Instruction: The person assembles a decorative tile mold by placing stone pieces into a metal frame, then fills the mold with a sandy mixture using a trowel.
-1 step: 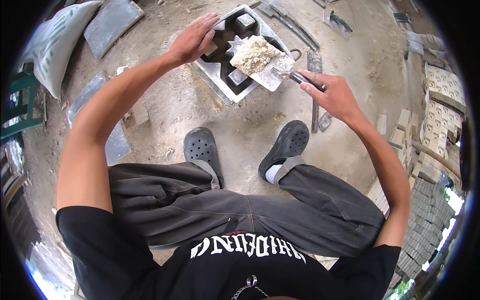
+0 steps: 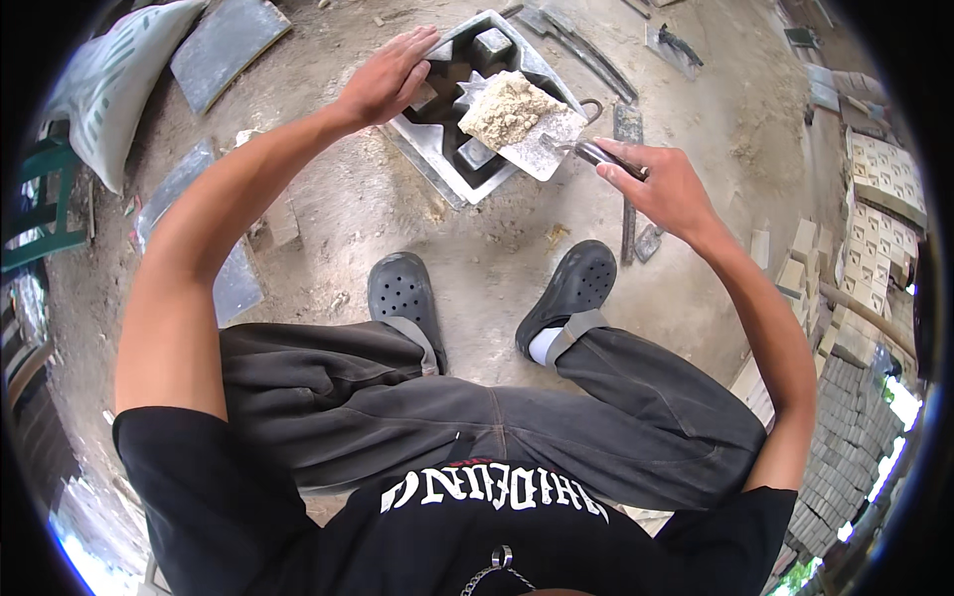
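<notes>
On the dusty ground ahead of two dark clogs (image 2: pixel 402 298) sits a square metal block mould (image 2: pixel 467 174). Across its far-left rim the left hand (image 2: pixel 383 79) lies flat, fingers loosely spread. Above the mould's right side, the right hand (image 2: pixel 661 184) grips a trowel (image 2: pixel 552 149) handle, its blade heaped with pale crumbly mortar (image 2: pixel 507 107).

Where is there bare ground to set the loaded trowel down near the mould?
Bare dirt lies between the mould and the two black clogs, and right of the right hand toward the stacked blocks. It is crowded beyond the mould, where metal tools lie, and left of the left hand, among grey slabs.
</notes>
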`<action>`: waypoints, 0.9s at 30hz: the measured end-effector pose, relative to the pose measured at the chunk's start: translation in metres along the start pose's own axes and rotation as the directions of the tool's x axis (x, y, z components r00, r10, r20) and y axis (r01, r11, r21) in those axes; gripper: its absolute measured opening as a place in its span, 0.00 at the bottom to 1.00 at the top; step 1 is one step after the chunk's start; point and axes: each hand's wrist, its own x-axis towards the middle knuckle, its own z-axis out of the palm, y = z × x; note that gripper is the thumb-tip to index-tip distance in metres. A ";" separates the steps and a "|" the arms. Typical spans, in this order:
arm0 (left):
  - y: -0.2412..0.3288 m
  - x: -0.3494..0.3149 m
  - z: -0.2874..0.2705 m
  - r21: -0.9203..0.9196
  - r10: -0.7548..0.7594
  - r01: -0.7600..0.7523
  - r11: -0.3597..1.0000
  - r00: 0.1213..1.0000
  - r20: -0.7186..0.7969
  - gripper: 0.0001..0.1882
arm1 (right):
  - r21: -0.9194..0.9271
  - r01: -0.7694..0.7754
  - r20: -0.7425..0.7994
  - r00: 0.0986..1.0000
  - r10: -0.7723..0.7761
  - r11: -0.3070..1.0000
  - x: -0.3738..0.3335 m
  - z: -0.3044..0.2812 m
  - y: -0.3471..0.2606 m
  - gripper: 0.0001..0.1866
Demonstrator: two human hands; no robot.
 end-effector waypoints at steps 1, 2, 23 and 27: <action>0.000 0.000 -0.003 0.019 0.037 -0.037 0.999 0.999 0.025 0.26 | -0.028 0.016 -0.006 1.000 -0.016 0.999 0.003 0.000 -0.003 0.20; 0.000 0.000 -0.005 0.036 0.072 -0.074 0.997 0.996 0.050 0.27 | -0.057 0.032 -0.011 0.999 -0.033 0.998 0.005 0.000 -0.005 0.20; 0.044 -0.014 -0.010 0.295 0.078 -0.244 0.924 0.874 0.480 0.55 | -0.458 0.166 0.129 0.984 -0.120 0.873 0.030 -0.031 -0.062 0.17; 0.049 -0.020 -0.006 0.279 0.047 -0.195 0.940 0.886 0.461 0.49 | -0.489 0.173 0.163 0.981 -0.105 0.855 0.027 -0.036 -0.070 0.16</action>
